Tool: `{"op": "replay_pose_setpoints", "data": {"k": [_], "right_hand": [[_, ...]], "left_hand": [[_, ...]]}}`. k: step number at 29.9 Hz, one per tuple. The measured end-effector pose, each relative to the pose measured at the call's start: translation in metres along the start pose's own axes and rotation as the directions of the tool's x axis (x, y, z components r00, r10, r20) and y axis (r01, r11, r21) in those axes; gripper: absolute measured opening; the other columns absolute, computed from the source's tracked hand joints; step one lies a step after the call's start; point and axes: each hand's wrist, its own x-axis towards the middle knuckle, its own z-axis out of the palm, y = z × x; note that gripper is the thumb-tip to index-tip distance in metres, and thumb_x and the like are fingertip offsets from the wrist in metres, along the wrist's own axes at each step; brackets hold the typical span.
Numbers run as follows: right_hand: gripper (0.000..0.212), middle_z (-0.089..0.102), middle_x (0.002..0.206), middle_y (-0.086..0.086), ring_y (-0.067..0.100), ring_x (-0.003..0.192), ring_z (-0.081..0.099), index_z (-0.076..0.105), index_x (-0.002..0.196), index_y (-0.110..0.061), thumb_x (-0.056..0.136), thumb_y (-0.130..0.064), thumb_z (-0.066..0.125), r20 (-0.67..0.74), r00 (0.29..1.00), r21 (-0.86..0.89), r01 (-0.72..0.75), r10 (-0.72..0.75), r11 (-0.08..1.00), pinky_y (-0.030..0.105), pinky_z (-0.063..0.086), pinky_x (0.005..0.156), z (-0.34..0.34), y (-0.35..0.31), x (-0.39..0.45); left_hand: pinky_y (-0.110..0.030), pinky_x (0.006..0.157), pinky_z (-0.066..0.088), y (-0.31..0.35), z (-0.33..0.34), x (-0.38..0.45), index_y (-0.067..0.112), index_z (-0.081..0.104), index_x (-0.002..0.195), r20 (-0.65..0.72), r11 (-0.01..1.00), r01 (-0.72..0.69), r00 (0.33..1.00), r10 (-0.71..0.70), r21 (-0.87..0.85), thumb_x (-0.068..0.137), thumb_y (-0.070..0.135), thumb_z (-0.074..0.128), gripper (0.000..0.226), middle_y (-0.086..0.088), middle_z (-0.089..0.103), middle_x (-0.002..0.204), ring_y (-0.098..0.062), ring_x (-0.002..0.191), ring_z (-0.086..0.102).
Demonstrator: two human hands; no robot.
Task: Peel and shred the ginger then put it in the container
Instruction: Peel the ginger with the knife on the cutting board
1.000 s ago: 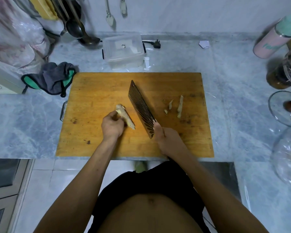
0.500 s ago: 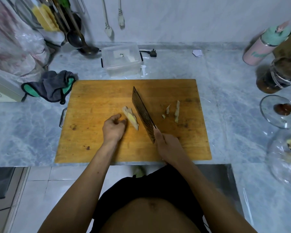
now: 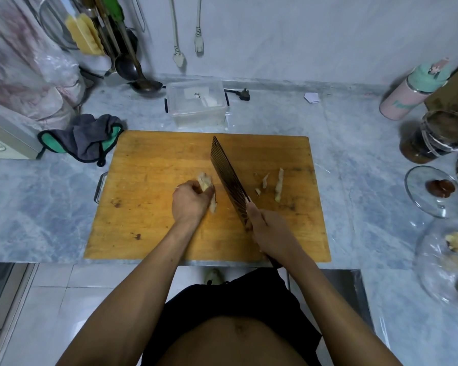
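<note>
Ginger, a pale yellow knobbly piece [image 3: 206, 186], sits near the middle of the worn wooden cutting board [image 3: 148, 220], long axis running from the board's far edge toward its near edge w/ a slight lean to the right; left hand [image 3: 189, 203] is curled round it from the left, fingers closed on it, both ends poking out; right hand [image 3: 271, 231] is wrapped shut on the handle of the dark ridged cleaver [image 3: 229, 178], blade just right of the ginger, roughly parallel to it, apart from it; left hand is nearer the ginger; pale peel strips [image 3: 278, 184] lie right of the blade; clear plastic container [image 3: 196, 103] stands on the grey marble surface [image 3: 50, 202] just beyond the board's far edge; peeling looks partly done, shredding not yet begun.
</note>
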Motion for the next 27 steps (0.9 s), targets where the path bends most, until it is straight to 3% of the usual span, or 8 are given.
{"op": "replay_pose_setpoints", "data": {"k": [4, 8, 11, 14, 17, 20, 23, 27], "right_hand": [[0.074, 0.058, 0.058, -0.002, 0.013, 0.055, 0.056, 0.064, 0.077, -0.001, 0.100, -0.062, 0.029, -0.026, 1.000, 0.005, 0.006, -0.006, 1.000, 0.031, 0.045, 0.060, -0.003, 0.003, 0.001], [0.060, 0.054, 0.055, -0.006, 0.010, 0.052, 0.052, 0.054, 0.064, -0.018, 0.102, -0.057, 0.031, -0.032, 0.999, -0.003, 0.007, -0.007, 1.000, 0.027, 0.041, 0.057, -0.006, 0.003, 0.000], [0.055, 0.052, 0.055, -0.009, 0.006, 0.050, 0.048, 0.050, 0.062, -0.021, 0.104, -0.053, 0.032, -0.054, 0.998, -0.063, 0.025, -0.029, 0.998, 0.023, 0.036, 0.053, -0.009, 0.005, -0.002], [0.052, 0.058, 0.063, -0.005, 0.012, 0.057, 0.055, 0.055, 0.073, -0.020, 0.101, -0.058, 0.032, -0.078, 0.993, -0.177, 0.078, -0.093, 0.981, 0.027, 0.038, 0.053, -0.009, 0.007, -0.001], [0.067, 0.061, 0.070, 0.000, 0.019, 0.062, 0.059, 0.057, 0.082, -0.018, 0.091, -0.076, 0.025, -0.061, 0.983, -0.293, 0.147, -0.172, 0.945, 0.039, 0.046, 0.055, -0.007, 0.004, 0.004], [0.065, 0.057, 0.066, 0.000, 0.022, 0.059, 0.057, 0.050, 0.074, -0.022, 0.088, -0.079, 0.021, -0.007, 0.978, -0.332, 0.196, -0.211, 0.922, 0.037, 0.041, 0.052, -0.004, 0.000, 0.007], [0.063, 0.055, 0.065, 0.000, 0.021, 0.058, 0.055, 0.050, 0.075, -0.021, 0.094, -0.075, 0.025, 0.041, 0.966, -0.357, 0.253, -0.255, 0.899, 0.033, 0.036, 0.052, 0.001, -0.011, 0.004], [0.058, 0.060, 0.071, 0.004, 0.020, 0.061, 0.056, 0.057, 0.083, -0.012, 0.099, -0.062, 0.031, 0.123, 0.965, -0.360, 0.261, -0.232, 0.896, 0.035, 0.041, 0.054, 0.006, -0.028, 0.003]], "left_hand": [[-0.034, 0.075, 0.056, 0.004, -0.001, -0.006, 0.013, 0.072, 0.110, 0.078, 0.986, -0.136, 0.989, 0.128, 0.097, 0.085, 0.028, 0.071, 0.030, -0.006, 0.070, 0.101, -0.024, 0.092, 0.066], [-0.033, 0.074, 0.052, -0.014, 0.001, -0.017, 0.018, 0.070, 0.116, 0.122, 0.941, -0.263, 0.963, 0.242, 0.214, 0.083, 0.026, 0.071, 0.033, -0.011, 0.061, 0.108, -0.029, 0.096, 0.059], [-0.028, 0.071, 0.051, -0.022, -0.006, -0.017, 0.014, 0.071, 0.116, 0.071, 0.962, -0.264, 0.963, 0.259, 0.076, 0.085, 0.018, 0.071, 0.032, -0.009, 0.069, 0.105, -0.025, 0.088, 0.064], [-0.008, 0.063, 0.044, -0.026, -0.014, -0.016, 0.013, 0.072, 0.116, 0.048, 0.973, -0.222, 0.973, 0.226, -0.069, 0.086, 0.015, 0.074, 0.030, 0.002, 0.072, 0.101, -0.013, 0.079, 0.063], [0.002, 0.073, 0.040, -0.033, -0.017, -0.014, 0.013, 0.073, 0.114, -0.013, 0.961, -0.132, 0.991, 0.133, -0.242, 0.084, 0.019, 0.078, 0.031, 0.010, 0.069, 0.104, -0.006, 0.093, 0.063], [-0.005, 0.076, 0.045, -0.037, -0.021, -0.012, 0.017, 0.076, 0.107, -0.075, 0.934, -0.099, 0.994, 0.078, -0.344, 0.082, 0.024, 0.079, 0.026, 0.010, 0.073, 0.100, -0.002, 0.089, 0.066], [-0.018, 0.074, 0.048, -0.039, -0.020, -0.010, 0.010, 0.075, 0.085, -0.120, 0.917, -0.130, 0.989, 0.091, -0.377, 0.080, 0.012, 0.077, 0.005, 0.010, 0.070, 0.079, -0.003, 0.071, 0.062], [-0.028, 0.065, 0.037, -0.038, -0.018, -0.007, 0.005, 0.053, 0.061, -0.186, 0.904, -0.208, 0.972, 0.146, -0.373, 0.076, 0.003, 0.063, 0.019, -0.002, 0.048, 0.058, -0.012, 0.061, 0.039]]}}
